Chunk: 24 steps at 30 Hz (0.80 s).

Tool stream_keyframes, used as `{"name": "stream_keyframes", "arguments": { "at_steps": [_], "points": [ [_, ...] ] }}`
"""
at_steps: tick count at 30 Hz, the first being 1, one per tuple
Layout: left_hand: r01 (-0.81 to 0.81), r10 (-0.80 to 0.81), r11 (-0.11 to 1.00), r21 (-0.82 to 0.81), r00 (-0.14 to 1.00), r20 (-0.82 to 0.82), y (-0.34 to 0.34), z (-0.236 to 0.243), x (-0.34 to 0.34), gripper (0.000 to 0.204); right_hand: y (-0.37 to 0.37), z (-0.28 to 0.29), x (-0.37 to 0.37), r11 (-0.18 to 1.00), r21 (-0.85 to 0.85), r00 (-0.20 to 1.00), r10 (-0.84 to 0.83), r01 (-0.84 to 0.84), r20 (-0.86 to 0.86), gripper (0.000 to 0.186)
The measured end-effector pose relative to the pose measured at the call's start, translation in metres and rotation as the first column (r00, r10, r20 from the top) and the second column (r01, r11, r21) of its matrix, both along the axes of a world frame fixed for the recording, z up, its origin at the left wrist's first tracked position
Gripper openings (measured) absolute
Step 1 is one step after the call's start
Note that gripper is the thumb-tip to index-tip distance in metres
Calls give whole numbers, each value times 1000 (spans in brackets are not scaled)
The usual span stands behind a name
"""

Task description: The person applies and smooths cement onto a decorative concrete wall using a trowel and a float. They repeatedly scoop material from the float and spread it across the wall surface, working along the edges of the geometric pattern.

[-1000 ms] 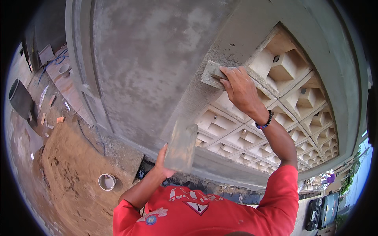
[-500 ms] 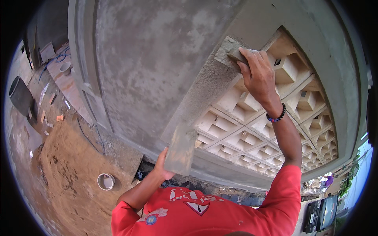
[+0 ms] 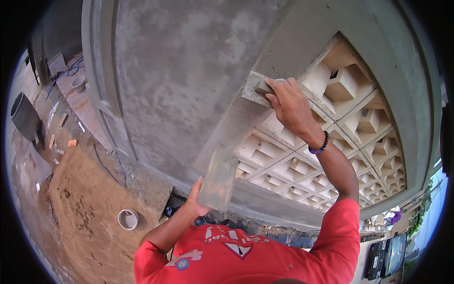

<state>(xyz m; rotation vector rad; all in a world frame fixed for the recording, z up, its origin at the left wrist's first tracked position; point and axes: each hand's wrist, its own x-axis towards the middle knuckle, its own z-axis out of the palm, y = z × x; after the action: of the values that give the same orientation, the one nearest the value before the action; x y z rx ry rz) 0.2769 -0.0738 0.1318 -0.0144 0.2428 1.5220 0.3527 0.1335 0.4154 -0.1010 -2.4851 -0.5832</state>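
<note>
That bucket (image 3: 136,225) seemingly holds liquid. The right hand (image 3: 291,105) grips a float (image 3: 250,90) near the lattice's (image 3: 341,90) edge; the left hand (image 3: 195,199), a board (image 3: 218,184).

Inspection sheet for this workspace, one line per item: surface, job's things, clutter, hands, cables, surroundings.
Surface: grey wall, patchy in tone, with a rough strip beside a pale block screen.
Job's things: small float at the strip; flat board below it.
Clutter: sand heap, pale bucket, orange brick piece, dark container.
Hands: right hand grips the float's handle; left hand holds the board's left edge, some fingers hidden.
Cables: blue line, cable or hose unclear; thin dark line by the sand.
Surroundings: dark vehicle and a person in purple, lower right.
</note>
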Motion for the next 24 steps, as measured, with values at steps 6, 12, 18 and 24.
{"name": "stream_keyframes", "arguments": {
  "at_steps": [6,12,18,24],
  "points": [
    [14,-30,991,136,992,120,0,-17,-1,55,11,117,-14,933,350,934,52,81,-354,31],
    [25,-25,1000,-1,996,83,-1,-6,5,55,19,-6,-13,966,258,999,-16,6,40,35],
    [-36,37,998,-51,999,19,-8,6,-2,54,-2,59,-2,982,186,985,68,-38,-158,29],
    [33,-46,996,84,986,160,-1,-21,-1,53,3,189,-7,955,267,860,27,129,-510,29]
  ]
}}
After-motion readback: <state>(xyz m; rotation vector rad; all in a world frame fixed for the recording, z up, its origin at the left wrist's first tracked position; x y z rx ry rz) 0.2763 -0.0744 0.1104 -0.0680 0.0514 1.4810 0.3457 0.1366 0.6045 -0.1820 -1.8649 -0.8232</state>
